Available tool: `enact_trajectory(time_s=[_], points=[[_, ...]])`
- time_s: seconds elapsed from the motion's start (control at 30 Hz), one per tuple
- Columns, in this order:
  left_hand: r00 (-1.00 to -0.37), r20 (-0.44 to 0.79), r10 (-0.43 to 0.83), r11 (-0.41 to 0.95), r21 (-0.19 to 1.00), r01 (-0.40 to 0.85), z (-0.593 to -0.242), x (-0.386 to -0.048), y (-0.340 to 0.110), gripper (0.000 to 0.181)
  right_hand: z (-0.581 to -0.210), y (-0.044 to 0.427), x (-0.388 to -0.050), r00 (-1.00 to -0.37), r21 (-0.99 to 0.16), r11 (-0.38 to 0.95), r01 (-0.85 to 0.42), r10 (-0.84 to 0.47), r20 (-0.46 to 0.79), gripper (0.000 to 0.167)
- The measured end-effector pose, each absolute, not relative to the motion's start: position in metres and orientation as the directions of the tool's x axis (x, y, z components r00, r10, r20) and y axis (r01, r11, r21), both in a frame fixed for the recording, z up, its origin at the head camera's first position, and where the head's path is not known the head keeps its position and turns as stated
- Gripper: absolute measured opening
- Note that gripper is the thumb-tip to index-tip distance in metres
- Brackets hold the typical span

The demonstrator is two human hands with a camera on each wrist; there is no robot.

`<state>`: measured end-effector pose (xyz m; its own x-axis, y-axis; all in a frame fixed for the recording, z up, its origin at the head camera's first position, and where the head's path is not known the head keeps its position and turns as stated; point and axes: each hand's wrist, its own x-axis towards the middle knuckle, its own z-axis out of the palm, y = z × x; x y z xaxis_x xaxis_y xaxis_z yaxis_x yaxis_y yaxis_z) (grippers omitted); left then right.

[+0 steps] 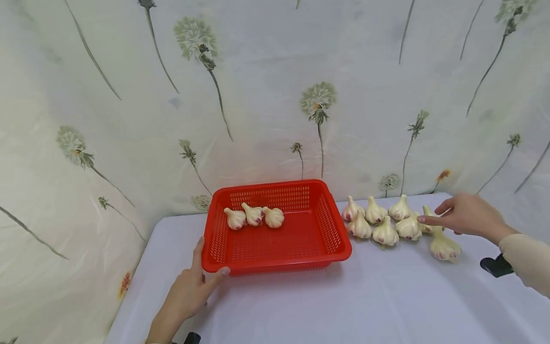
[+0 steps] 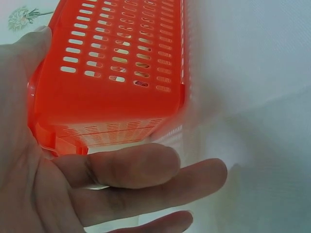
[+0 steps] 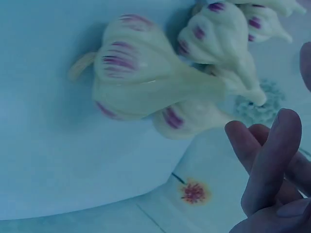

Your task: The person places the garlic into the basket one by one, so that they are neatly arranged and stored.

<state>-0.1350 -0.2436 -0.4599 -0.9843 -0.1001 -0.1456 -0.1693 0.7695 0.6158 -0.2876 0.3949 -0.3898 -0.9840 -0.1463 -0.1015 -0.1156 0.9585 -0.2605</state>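
Left hand [image 1: 185,291]: placed at the near left corner of the red basket [image 1: 279,265], fingers extended along its outside, thumb at the rim, not curled into a grip.
Garlic inside [image 1: 254,215]: three bulbs, grouped toward the basket's back left.
Loose garlic [image 1: 385,234]: clustered right of the basket on the counter [image 1: 301,306].
Outermost bulb [image 1: 445,247]: set farthest right of the basket, just nearside of the right hand [image 1: 472,217]; stem pointed backward; plump, cream, purple-streaked.
Right hand: held nearest the loose bulbs, thumb and fingers parted, nothing gripped.
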Motion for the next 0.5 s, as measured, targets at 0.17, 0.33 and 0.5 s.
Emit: enact_trajectory(time_s=[0.17,0.33,0.5], points=[[-0.984,-0.149,-0.095,0.764,0.623,-0.168,-0.46,-0.134,-0.243,0.117,-0.404,0.42,-0.277,-0.977,-0.19,0.979,-0.068,-0.105,-0.188,0.093],[-0.983,-0.155,-0.095,0.762,0.625,-0.172,-0.46,-0.135,-0.244,0.117,-0.419,0.437,-0.27,-0.965,-0.197,0.979,-0.054,-0.101,-0.242,0.096],[-0.982,-0.163,-0.096,0.755,0.631,-0.179,-0.46,-0.135,-0.244,0.117,-0.436,0.442,-0.263,-0.967,-0.231,0.971,-0.052,-0.107,-0.23,0.099]])
